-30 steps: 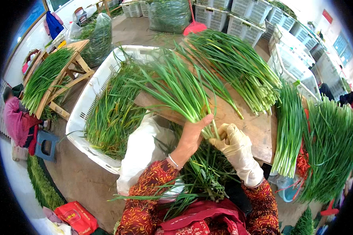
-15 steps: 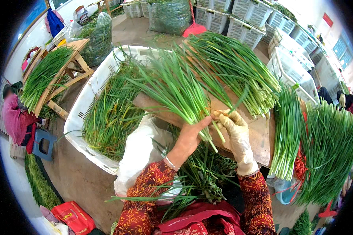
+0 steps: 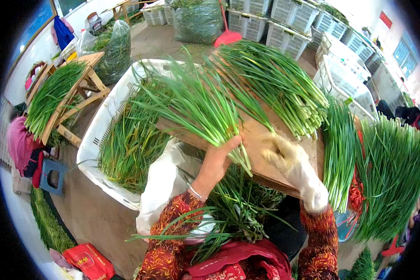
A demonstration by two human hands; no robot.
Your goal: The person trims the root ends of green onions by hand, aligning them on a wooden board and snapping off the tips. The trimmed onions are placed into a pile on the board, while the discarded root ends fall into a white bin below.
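My bare left hand (image 3: 218, 156) is closed round a bunch of garlic chives (image 3: 203, 109). The leaves fan toward the upper left, and the pale stalk ends stick out below my fist. My right hand (image 3: 291, 161), in a cream glove, is over the wooden board (image 3: 254, 147), slightly blurred, thumb and fingers apart. Its fingertips are at the stalk ends of a few loose chives (image 3: 254, 109) lying there; whether they touch is unclear. A large pile of garlic chives (image 3: 280, 86) covers the board's far right part.
Left of the board, a white crate (image 3: 91, 140) holds loose leaves. More chive bundles (image 3: 340, 154) stand at the right, beside red ties (image 3: 357, 196). Trimmings (image 3: 242, 210) lie over my lap. A seated person (image 3: 21, 144) and a blue stool (image 3: 53, 172) are at far left; stacked crates (image 3: 289, 39) stand behind.
My right hand has left the stalks of the held bunch and moved right over the board, its fingers opening. My left hand, with the chives, has shifted slightly left and down.
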